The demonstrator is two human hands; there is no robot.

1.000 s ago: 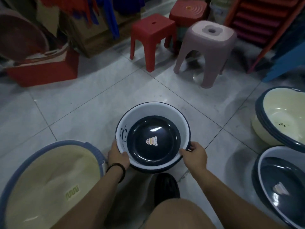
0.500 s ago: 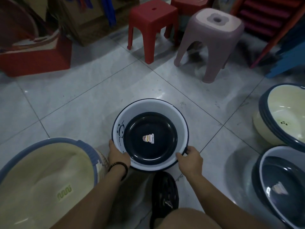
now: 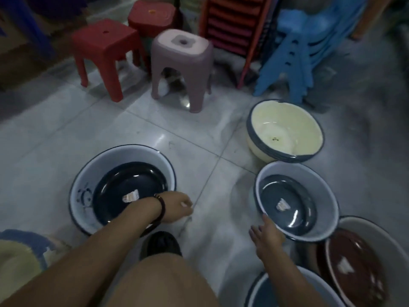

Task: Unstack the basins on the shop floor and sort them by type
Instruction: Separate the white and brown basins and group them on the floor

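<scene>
A white basin with a dark blue bottom and a panda print [image 3: 88, 173] stands on the floor tiles at the left. My left hand [image 3: 177, 206] hovers over its right rim with loosely curled fingers, holding nothing. A second white basin with a dark bottom [image 3: 327, 196] stands at the right. My right hand [image 3: 266, 234] reaches toward its near rim with straight fingers, just touching or almost touching it. A stack of cream basins with dark rims [image 3: 285, 131] sits behind it.
A white basin with a brown bottom [image 3: 376, 240] and another dark-rimmed basin [image 3: 265, 291] lie at the bottom right. A large cream tub with a blue rim [image 3: 22, 247] is at the bottom left. Red stools [image 3: 104, 43], a mauve stool [image 3: 181, 54] and blue stools [image 3: 294, 52] stand behind. My shoe [image 3: 161, 244] rests between the basins.
Both hands let go of the panda basin, which now rests on the floor. The view swung right. My right hand moved over to the second dark-bottomed basin.
</scene>
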